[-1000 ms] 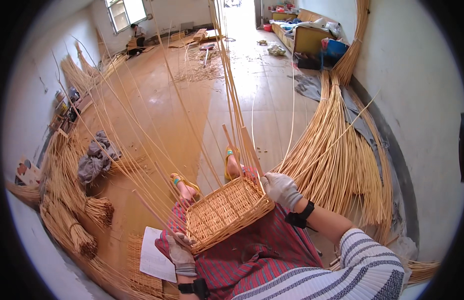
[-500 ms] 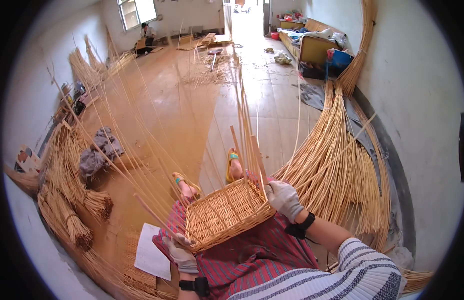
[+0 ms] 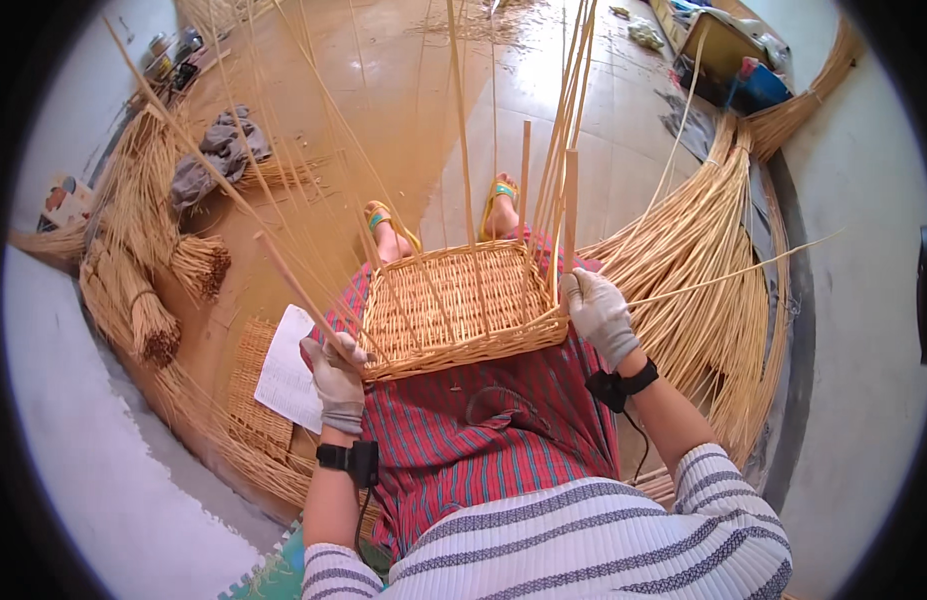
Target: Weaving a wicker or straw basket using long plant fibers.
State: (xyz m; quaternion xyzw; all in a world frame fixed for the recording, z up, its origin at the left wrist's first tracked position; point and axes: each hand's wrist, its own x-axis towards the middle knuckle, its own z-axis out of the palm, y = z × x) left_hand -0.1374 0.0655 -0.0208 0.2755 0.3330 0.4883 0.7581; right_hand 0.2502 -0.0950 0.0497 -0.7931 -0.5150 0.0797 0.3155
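A shallow rectangular wicker basket (image 3: 413,318) rests on my lap, over a red striped cloth (image 3: 483,425). Long thin willow rods rise from its sides, with thicker sticks at the corners. My left hand (image 3: 336,372), in a pale work glove, is closed on the near left corner, by the foot of a thick stick (image 3: 301,287). At the near right corner my gloved right hand (image 3: 598,312) grips the basket's edge beside an upright corner stick (image 3: 570,210); its fingertips are partly hidden. A loose-looking rod (image 3: 728,272) reaches rightward from near that hand.
Bundled willow rods (image 3: 683,260) fan out on the floor at right; more bundles (image 3: 133,290) lie at left. Near my left hand are a white paper sheet (image 3: 286,372) and a woven panel (image 3: 251,385). A grey cloth (image 3: 215,155) lies farther off. My sandalled feet are beyond the basket.
The view has tipped downward, so the far room has left it. The basket sits more level, its right side nearer. Both hands keep their places at its near corners.
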